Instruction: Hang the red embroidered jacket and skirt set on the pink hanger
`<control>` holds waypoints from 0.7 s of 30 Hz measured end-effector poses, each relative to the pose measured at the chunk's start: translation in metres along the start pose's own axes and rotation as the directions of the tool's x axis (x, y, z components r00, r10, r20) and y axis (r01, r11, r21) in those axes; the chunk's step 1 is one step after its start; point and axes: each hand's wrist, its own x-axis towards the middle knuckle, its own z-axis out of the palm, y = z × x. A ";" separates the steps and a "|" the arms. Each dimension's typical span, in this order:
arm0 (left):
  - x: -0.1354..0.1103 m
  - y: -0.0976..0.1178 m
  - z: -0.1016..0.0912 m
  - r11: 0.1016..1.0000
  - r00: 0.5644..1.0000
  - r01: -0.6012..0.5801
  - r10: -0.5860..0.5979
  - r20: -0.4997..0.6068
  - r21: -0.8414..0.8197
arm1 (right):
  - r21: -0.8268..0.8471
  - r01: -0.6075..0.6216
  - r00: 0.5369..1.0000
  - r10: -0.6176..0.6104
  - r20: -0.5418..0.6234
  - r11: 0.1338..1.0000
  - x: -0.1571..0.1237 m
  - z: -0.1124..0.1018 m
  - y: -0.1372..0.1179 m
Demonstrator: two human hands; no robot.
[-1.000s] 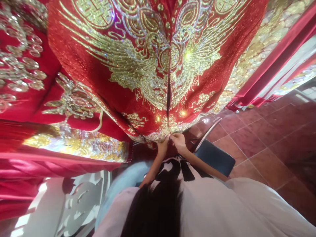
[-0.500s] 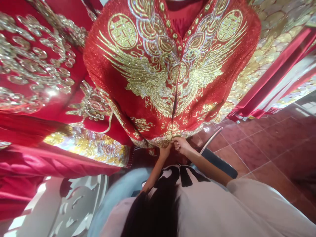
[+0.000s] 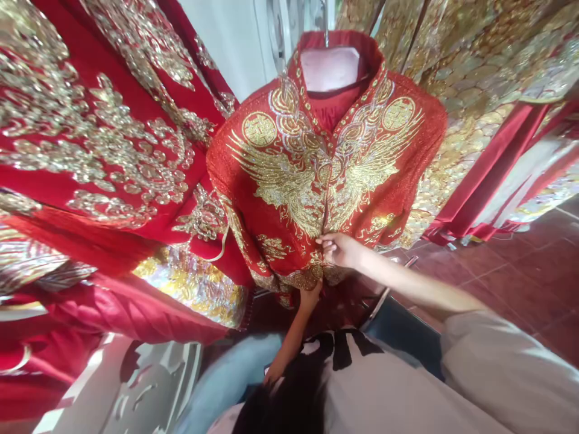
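Note:
A red jacket (image 3: 289, 211) with gold and silver embroidery of wings and round emblems hangs upright on a hanger in front of me. My right hand (image 3: 340, 249) is closed in a pinch at its front opening, partway above the hem. Whether a small fastener is between those fingertips is too small to tell. Below, my left hand (image 3: 311, 295) grips the bottom hem near the centre line, its fingers partly hidden by the cloth. A dark slit shows in the opening just above my right hand.
Red garments with silver beading (image 3: 136, 157) hang close on the left. Gold scale-patterned cloth (image 3: 479, 66) and red-and-white cloth (image 3: 488, 175) hang on the right. A dark chair seat (image 3: 407, 331) stands low on the right, above the red tiled floor (image 3: 502, 271).
My right hand has moved up the front opening from the hem, while my left hand stays at the hem. The view has tilted up, showing the jacket's collar and hanger.

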 end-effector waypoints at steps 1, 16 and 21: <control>0.001 0.001 -0.001 1.000 1.000 -0.004 0.004 0.000 0.008 | 0.006 -0.006 1.000 0.006 -0.006 1.000 -0.005 0.009 -0.013; 0.002 -0.009 0.023 1.000 0.996 -0.020 0.020 0.084 0.001 | -0.173 0.513 0.857 -0.488 0.166 0.841 -0.093 0.045 -0.118; 0.035 -0.013 0.007 0.997 1.000 -0.004 0.004 -0.005 -0.082 | -0.115 0.704 0.705 -0.669 0.235 0.701 -0.148 0.020 -0.064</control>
